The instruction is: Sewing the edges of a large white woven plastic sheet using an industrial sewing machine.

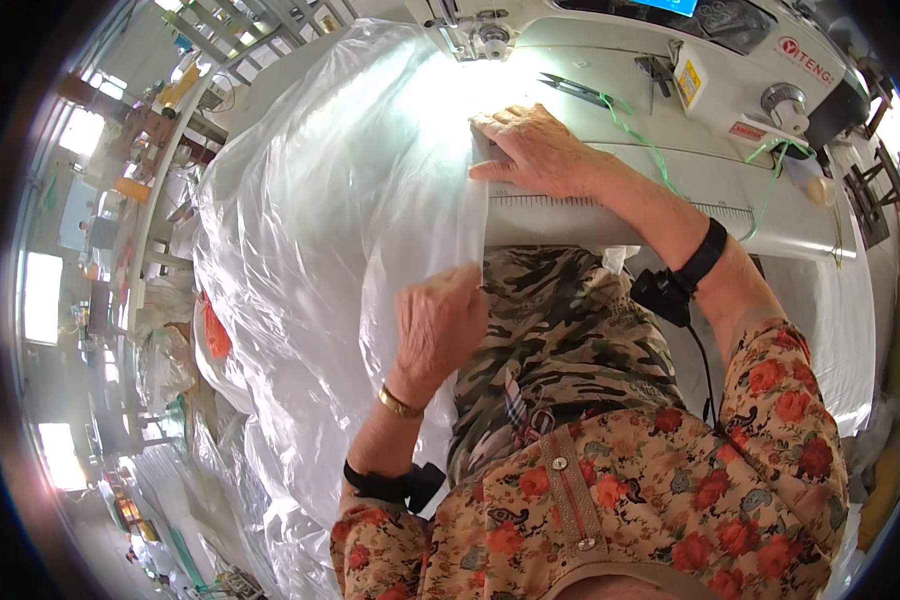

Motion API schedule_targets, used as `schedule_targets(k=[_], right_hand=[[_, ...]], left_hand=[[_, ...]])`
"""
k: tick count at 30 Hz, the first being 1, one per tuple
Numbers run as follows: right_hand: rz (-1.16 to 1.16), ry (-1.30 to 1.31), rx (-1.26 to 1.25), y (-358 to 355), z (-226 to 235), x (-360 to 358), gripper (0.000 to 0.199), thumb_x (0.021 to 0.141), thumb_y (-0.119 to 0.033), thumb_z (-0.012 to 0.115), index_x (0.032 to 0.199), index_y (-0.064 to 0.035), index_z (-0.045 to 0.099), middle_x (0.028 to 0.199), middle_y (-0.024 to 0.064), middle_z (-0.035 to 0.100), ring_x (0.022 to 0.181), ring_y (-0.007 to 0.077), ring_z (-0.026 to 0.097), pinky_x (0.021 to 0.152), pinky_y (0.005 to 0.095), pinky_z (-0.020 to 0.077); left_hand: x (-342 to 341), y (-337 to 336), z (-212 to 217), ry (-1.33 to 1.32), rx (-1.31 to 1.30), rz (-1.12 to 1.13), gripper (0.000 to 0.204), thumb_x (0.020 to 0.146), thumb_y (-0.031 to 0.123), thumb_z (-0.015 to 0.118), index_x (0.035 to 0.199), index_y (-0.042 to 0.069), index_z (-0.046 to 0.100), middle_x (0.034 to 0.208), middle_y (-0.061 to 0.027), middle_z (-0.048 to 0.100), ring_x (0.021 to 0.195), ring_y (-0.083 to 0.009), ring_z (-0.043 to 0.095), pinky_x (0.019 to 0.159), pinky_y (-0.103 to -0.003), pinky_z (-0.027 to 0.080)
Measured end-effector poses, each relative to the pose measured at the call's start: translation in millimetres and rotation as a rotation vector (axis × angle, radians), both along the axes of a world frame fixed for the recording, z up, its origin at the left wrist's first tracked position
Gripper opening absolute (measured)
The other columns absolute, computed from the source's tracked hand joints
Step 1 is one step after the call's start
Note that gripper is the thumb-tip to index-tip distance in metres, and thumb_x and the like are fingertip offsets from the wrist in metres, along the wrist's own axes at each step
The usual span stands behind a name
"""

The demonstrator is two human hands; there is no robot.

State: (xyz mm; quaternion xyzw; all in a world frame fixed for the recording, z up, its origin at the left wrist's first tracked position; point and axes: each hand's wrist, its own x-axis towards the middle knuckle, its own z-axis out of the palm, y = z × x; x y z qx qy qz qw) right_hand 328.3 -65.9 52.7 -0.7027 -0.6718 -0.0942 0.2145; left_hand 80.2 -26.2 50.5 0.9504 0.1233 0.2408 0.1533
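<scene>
A large sheet of clear plastic film point(300, 190) covers the left of the sewing table and hangs down over its front edge. My left hand point(440, 322) is closed on the film's right edge, just in front of the table and above my lap. Farther up the same edge, my right hand point(535, 150) lies palm down on the table, fingers stretched out and thumb apart, its fingertips touching the film. Just beyond it is the needle area of a white sewing machine point(492, 42), lit by a bright lamp that washes out the film there.
Dark thread snips point(575, 90) lie beyond my right hand, with green thread point(638, 135) trailing from them. A printed ruler scale point(620, 207) runs along the table front. The machine's handwheel point(785, 105) is at the right. Bunched plastic point(260, 500) hangs at the lower left.
</scene>
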Motion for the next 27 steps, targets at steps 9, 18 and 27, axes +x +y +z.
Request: schedule_targets(k=[9,18,27], right_hand=[[0.002,0.124,-0.124,-6.7,18.6,-13.7,0.055,0.094,-0.035,0.049,0.129,0.0067,0.049,0.108,0.0252,0.061,0.107,0.0391,0.055,0.096,0.0464,0.0374],[-0.02,0.133,-0.091,7.6,8.5,-13.1,0.033,0.087,-0.017,0.053,0.113,0.0038,0.057,0.104,0.0207,0.063,0.102,0.0353,0.059,0.091,0.043,0.0434],[-0.111,0.123,0.421,0.8,-3.8,-17.1,0.027,0.091,-0.005,0.053,0.118,-0.0009,0.056,0.099,0.0163,0.066,0.089,0.0321,0.065,0.08,0.0374,0.0519]], left_hand=[[65.0,40.0,29.2,0.036,0.07,0.028,0.013,0.076,0.007,0.054,0.066,0.002,0.047,0.058,-0.0184,0.05,0.055,-0.0391,0.052,0.051,-0.045,0.039],[105.6,71.2,38.7,-0.013,0.034,0.13,0.013,0.079,0.011,0.054,0.08,0.001,0.062,0.064,-0.0207,0.058,0.063,-0.0399,0.058,0.062,-0.046,0.046],[-19.3,103.2,-38.5,-0.145,0.319,0.405,0.05,0.095,0.036,0.054,0.135,0.004,0.052,0.139,-0.0137,0.053,0.133,-0.0286,0.044,0.111,-0.04,0.03]])
